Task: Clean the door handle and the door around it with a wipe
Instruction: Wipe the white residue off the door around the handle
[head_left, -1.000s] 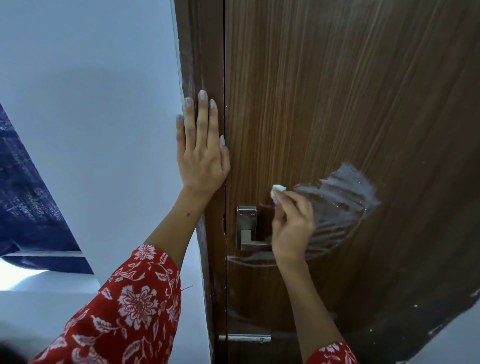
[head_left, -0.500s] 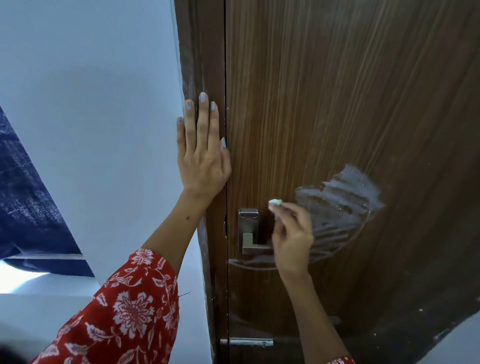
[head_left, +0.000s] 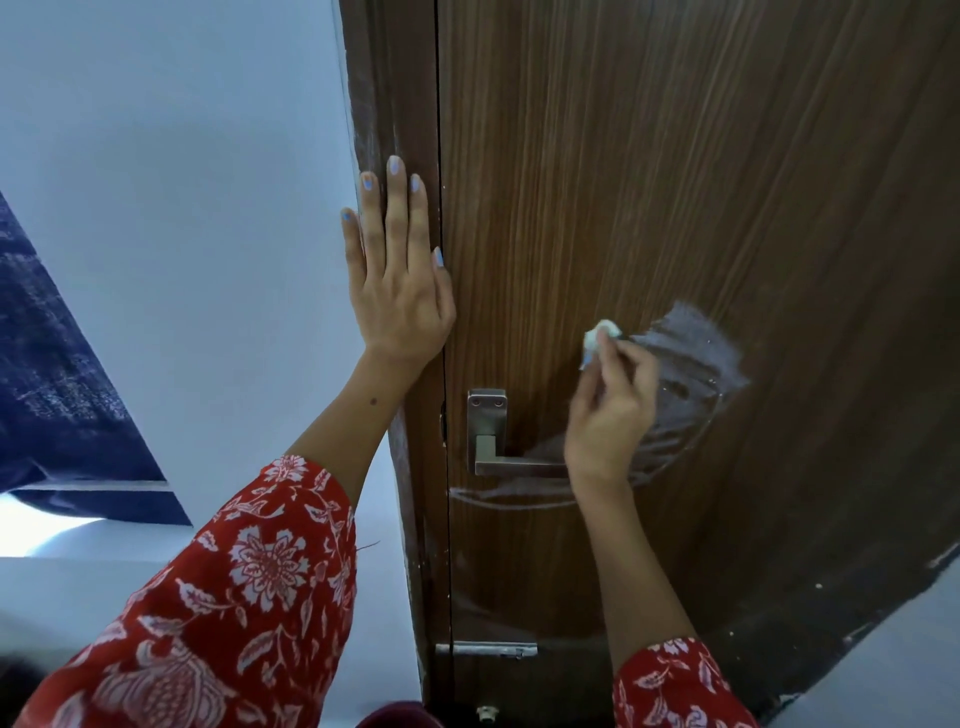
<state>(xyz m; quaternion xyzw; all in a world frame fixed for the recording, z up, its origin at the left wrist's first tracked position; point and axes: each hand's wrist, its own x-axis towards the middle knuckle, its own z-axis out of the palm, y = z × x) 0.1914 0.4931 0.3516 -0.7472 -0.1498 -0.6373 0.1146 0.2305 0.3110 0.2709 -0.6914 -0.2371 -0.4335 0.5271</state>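
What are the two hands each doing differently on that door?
The left hand lies flat with straight fingers on the door frame, while the right hand curls its fingers round a small white wipe. The left hand sits left of the handle and higher; the right hand is on the door to the handle's right, beside a pale smear. Both come out of red flowered sleeves.
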